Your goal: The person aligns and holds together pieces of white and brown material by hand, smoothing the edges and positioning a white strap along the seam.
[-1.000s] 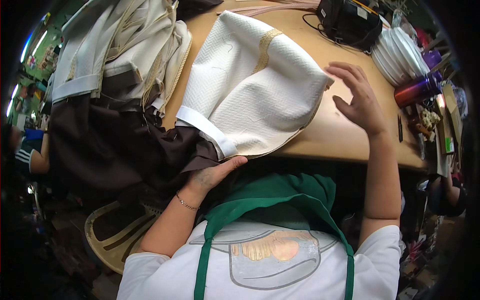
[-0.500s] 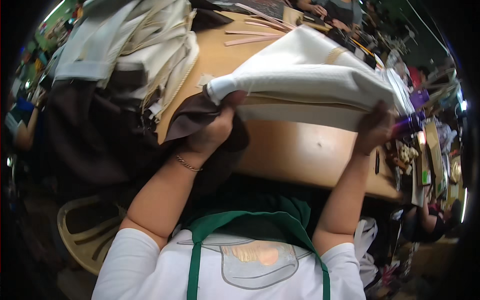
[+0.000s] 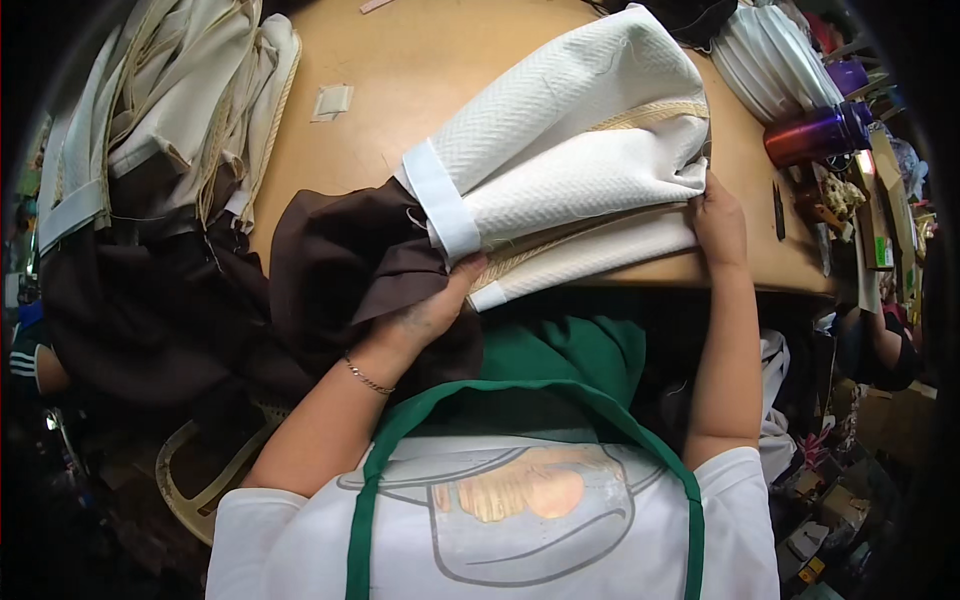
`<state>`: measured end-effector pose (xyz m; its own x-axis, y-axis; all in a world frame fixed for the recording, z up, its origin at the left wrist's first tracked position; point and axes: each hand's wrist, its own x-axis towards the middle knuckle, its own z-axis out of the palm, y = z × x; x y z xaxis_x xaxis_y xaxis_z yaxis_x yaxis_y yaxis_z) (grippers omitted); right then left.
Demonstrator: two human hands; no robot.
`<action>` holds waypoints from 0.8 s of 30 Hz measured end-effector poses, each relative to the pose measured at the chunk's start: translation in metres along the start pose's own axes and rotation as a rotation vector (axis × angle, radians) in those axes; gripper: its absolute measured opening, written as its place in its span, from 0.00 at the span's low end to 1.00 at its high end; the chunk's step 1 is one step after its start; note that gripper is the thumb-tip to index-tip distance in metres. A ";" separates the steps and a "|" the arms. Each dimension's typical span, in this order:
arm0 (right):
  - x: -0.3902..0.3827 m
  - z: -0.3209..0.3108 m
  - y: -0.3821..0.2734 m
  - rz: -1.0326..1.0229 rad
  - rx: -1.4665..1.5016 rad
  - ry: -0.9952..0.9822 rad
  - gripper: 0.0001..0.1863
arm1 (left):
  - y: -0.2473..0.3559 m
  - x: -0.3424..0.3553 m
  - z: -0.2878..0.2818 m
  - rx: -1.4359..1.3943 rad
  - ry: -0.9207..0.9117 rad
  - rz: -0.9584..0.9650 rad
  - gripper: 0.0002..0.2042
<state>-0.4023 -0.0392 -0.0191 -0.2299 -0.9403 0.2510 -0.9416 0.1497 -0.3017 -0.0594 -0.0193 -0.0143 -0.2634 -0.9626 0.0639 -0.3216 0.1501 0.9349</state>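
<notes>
Workshop clutter (image 3: 890, 420) is crowding the right rim; it's going dark and bent there, so details aren't reading well. Table (image 3: 335, 50) is spanning most of the top half. On its left, a pile of pale pieces (image 3: 190, 90) is sitting with dark cloth (image 3: 120, 310) hanging off the near side.

Main item: white textured piece (image 3: 580, 130) is lying folded over the table's near edge, between both hands, brown fabric (image 3: 335, 235) bunching at its left end. Long axis is running from lower left at the white band (image 3: 440, 200) to upper right. Key relation: left hand (image 3: 425, 315) is sitting right at the band end, so it's the nearer one to the band; right hand (image 3: 720, 225) is sitting at the opposite end, low corner, the piece stretching up and away from both.

Left grip is pinching the near edge just by the band, thumb on top, fingers hiding underneath. Right grip is closing on the right edge; finger placement is hiding behind the cloth.

Smaller stuff: purple bottle (image 3: 810, 137) is lying at right, pale square (image 3: 333, 102) is resting top left, dark pen-like stick (image 3: 778, 212) is lying past the right hand.
</notes>
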 end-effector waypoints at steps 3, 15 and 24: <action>-0.010 -0.010 -0.016 -0.108 -0.114 0.293 0.08 | -0.001 0.003 -0.005 0.041 -0.105 -0.109 0.17; -0.091 0.021 -0.145 -0.805 0.236 0.072 0.17 | -0.012 0.003 0.007 -0.037 0.023 -0.016 0.14; -0.096 0.022 -0.154 -0.775 -0.001 0.072 0.18 | -0.006 0.003 -0.002 0.060 -0.106 -0.098 0.16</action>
<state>-0.2296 0.0210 -0.0168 0.4782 -0.7547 0.4491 -0.8404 -0.5418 -0.0155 -0.0569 -0.0240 -0.0195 -0.3214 -0.9446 -0.0661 -0.4035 0.0734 0.9120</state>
